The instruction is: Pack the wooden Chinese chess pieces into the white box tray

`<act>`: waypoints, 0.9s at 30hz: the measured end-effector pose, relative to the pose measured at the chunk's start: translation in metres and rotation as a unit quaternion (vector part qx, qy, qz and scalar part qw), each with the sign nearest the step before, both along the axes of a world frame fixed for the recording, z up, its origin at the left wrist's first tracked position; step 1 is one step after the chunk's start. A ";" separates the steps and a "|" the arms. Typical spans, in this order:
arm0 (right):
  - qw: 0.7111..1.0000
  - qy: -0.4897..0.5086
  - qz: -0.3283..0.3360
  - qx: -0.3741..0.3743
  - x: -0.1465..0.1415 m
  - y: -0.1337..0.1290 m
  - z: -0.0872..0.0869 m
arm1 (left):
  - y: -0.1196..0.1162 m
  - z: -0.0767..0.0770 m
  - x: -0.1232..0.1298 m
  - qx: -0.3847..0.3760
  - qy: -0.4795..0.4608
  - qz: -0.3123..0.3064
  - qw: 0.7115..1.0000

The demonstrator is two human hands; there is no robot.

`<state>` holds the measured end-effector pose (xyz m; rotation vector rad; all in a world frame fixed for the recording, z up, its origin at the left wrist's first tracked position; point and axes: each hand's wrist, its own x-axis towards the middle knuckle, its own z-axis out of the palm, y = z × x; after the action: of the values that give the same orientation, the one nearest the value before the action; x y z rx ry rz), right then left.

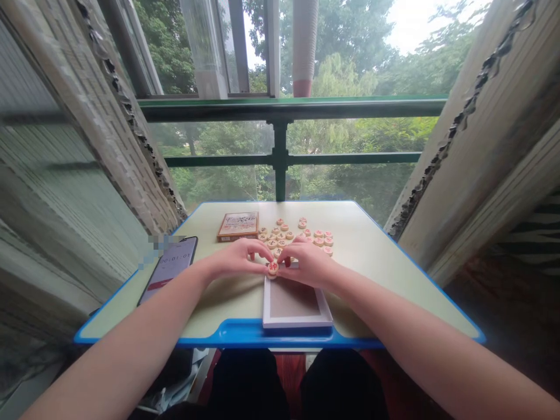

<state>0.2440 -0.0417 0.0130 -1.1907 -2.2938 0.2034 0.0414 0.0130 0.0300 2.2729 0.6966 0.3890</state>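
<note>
A round xiangqi piece with a red character [273,268] is held upright between both hands, over the far left corner of a shallow open box [294,300]. My left hand [238,256] pinches it from the left with thumb and fingers. From the right, my right hand [308,262] closes its fingertips on the same piece. Behind the hands, several round wooden pieces [281,243] with dark characters lie face up, and several with red characters [318,241] lie to their right. The hands hide some pieces and the box's far edge.
A closed patterned box [238,226] lies at the back left of the table [394,291]. A phone [168,269] rests near the left edge. A blue tray ledge [236,331] runs along the front. Curtains hang on both sides, and a green railing stands behind.
</note>
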 end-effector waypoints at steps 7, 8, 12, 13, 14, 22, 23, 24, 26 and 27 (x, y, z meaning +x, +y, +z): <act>0.999 -0.032 0.011 0.021 -0.002 0.000 -0.001 | -0.002 0.000 0.002 0.007 0.021 0.008 1.000; 0.999 -0.033 0.010 0.021 -0.002 0.000 -0.001 | -0.002 0.000 0.002 0.008 0.023 0.008 1.000; 0.999 -0.034 -0.001 0.011 -0.002 0.001 -0.001 | -0.001 -0.001 0.002 0.009 0.024 0.012 1.000; 0.999 -0.033 -0.002 0.007 -0.002 0.001 -0.001 | -0.001 -0.001 0.002 0.008 0.024 0.014 1.000; 0.999 -0.033 -0.001 0.004 -0.002 0.001 -0.001 | 0.000 -0.001 0.002 0.007 0.026 0.015 1.000; 0.999 -0.028 0.016 -0.010 -0.001 0.001 -0.001 | 0.003 -0.003 0.000 -0.007 0.029 0.015 0.999; 0.999 -0.029 0.017 -0.012 -0.001 0.002 -0.001 | 0.004 -0.004 0.000 -0.010 0.028 0.014 0.999; 0.999 -0.029 0.018 -0.015 -0.001 0.002 -0.002 | 0.004 -0.004 0.000 -0.013 0.028 0.014 0.999; 0.999 -0.028 0.016 -0.020 -0.001 0.002 -0.002 | 0.004 -0.004 0.000 -0.019 0.029 0.012 0.999; 0.999 -0.026 0.013 -0.023 -0.001 0.003 -0.003 | 0.004 -0.004 0.000 -0.020 0.030 0.011 0.999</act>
<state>0.2427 -0.0390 0.0104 -1.2015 -2.3632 0.2376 0.0413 0.0175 0.0264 2.2492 0.7535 0.3157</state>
